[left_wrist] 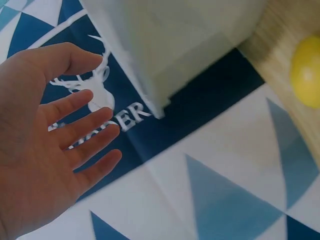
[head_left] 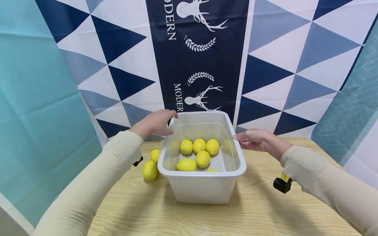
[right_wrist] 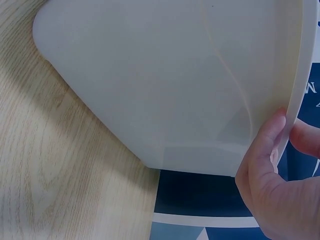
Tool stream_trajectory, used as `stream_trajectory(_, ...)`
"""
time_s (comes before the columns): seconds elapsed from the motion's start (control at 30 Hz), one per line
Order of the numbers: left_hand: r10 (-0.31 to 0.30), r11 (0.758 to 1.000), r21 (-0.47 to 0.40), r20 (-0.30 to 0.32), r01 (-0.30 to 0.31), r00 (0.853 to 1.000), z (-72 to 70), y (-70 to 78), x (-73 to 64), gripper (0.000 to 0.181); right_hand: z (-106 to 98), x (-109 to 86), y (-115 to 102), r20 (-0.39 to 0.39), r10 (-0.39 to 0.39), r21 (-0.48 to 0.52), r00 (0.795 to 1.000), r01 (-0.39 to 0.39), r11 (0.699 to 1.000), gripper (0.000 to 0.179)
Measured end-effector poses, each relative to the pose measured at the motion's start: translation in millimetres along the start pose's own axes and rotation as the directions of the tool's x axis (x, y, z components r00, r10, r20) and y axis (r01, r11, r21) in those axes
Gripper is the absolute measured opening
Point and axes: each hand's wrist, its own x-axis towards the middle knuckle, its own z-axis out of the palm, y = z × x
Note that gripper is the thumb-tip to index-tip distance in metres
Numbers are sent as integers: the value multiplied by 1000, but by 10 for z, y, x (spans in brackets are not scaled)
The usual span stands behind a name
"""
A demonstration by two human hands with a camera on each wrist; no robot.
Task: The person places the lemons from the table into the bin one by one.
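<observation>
A white plastic bin (head_left: pixel 203 188) stands on the table, several yellow lemons (head_left: pixel 202 159) lying on its floor. At the bin's far left corner, my left hand (head_left: pixel 156 123) hovers by the rim. The left wrist view shows that hand (left_wrist: pixel 55 135) with fingers spread and relaxed, apart from the bin (left_wrist: pixel 185 40) and holding nothing. On the opposite side, my right hand (head_left: pixel 255 139) pinches the rim. Seen from the right wrist, the fingers of this hand (right_wrist: pixel 272 182) lie against the outer wall of the bin (right_wrist: pixel 150 90), with the thumb at the rim's edge.
Two loose lemons (head_left: pixel 150 170) sit on the wooden table (head_left: pixel 133 209), just left of the bin. Behind the table hangs a patterned cloth (head_left: pixel 198 62) with triangles and deer heads. A teal sheet (head_left: pixel 38 108) covers the left side.
</observation>
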Motion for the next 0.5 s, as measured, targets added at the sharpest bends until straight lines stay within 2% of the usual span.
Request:
stream_trajectory(0.17,-38,998,-61,-42,35,998,166,-154,-144,53,-15,-11,-2,-1,3,4,1000,-3,1000,17)
stream_trajectory(0.23,-36,996,-81,-68,31,997,239,-202,-204,51,-15,-12,-2,-3,5,13,1000,-5,1000,17)
stream_trajectory(0.37,10,998,-66,-118,-18,993,384,-301,-315,48,-15,-8,4,-7,7,28,1000,-6,1000,20)
stream_trajectory(0.5,40,997,-67,-123,-48,992,514,-389,-412,47,-8,-10,9,-9,8,32,1000,-8,999,25)
